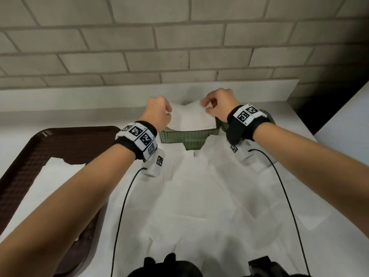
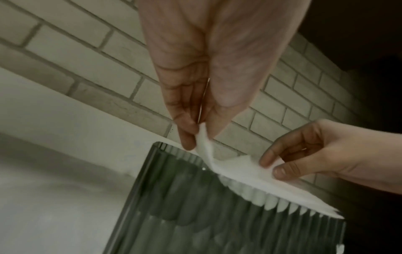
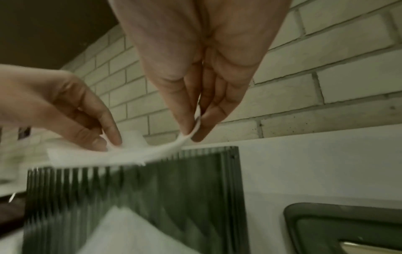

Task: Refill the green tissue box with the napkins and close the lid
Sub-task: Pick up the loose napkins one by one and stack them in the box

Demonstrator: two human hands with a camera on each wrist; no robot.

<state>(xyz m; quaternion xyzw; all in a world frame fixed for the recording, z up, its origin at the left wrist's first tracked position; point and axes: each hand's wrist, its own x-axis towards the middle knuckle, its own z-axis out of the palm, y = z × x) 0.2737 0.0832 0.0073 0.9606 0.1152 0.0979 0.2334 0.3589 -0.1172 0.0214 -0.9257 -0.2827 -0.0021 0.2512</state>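
Note:
The green ribbed tissue box [image 1: 179, 139] stands open near the brick wall. Over its top hangs a white napkin [image 1: 191, 116], held by both hands at its upper corners. My left hand [image 1: 169, 114] pinches the left corner between thumb and fingers [image 2: 187, 141]. On the other side, my right hand [image 1: 206, 107] pinches the right corner [image 3: 193, 130]. In the wrist views the napkin [image 2: 250, 178] sags across the box's rim [image 3: 163, 197]. The dark green lid [image 3: 348, 226] lies flat on the counter to the right of the box.
A brown tray [image 1: 60, 144] sits on the left with a white napkin [image 1: 56, 168] on it. Several loose white napkins [image 1: 199, 196] cover the counter in front of the box. The brick wall [image 1: 179, 47] rises directly behind.

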